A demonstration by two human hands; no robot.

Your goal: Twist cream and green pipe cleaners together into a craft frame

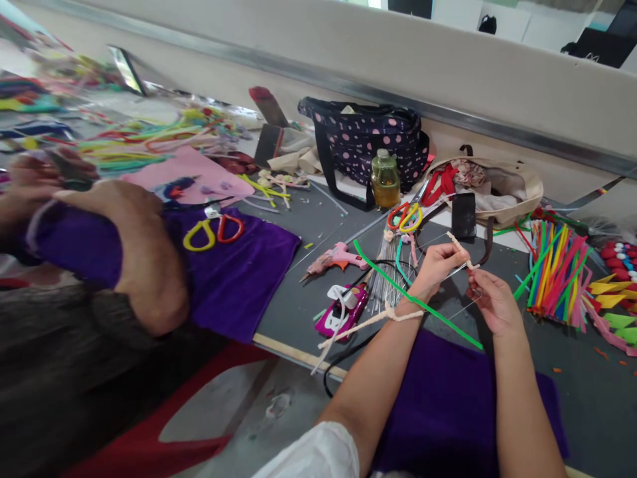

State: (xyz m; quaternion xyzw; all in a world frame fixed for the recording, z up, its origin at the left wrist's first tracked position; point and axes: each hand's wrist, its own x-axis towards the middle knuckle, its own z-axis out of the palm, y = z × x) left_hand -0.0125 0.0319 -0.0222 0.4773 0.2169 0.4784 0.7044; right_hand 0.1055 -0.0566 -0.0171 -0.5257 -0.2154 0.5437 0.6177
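the left hand (438, 262) and the right hand (492, 302) are close together above the worktop (298, 305), each pinched on the same cream pipe cleaner (460, 251), which runs up between the fingertips; its long tail loops round the left wrist and trails down past the worktop's near edge. a thin wire seems to run between the hands too, though it is too fine to be sure. that tail is the likeliest trouble: it lies across the pink tape dispenser (343, 312) and near the black cord (348, 352), so a sharp pull could snag it or drag them. the green pipe cleaner (413, 299) slants under the left wrist and could be swept off. just beyond the hands stand the wire bundle (385, 272), a glue gun (333, 259) and a phone (464, 216), leaving little room forward. to the right, the coloured pipe cleaners (555, 272) crowd that side. the purple cloth (448, 398) under the forearms gives the only open room. to the left, another person's arm (144, 259) rests on a second purple cloth, well apart.
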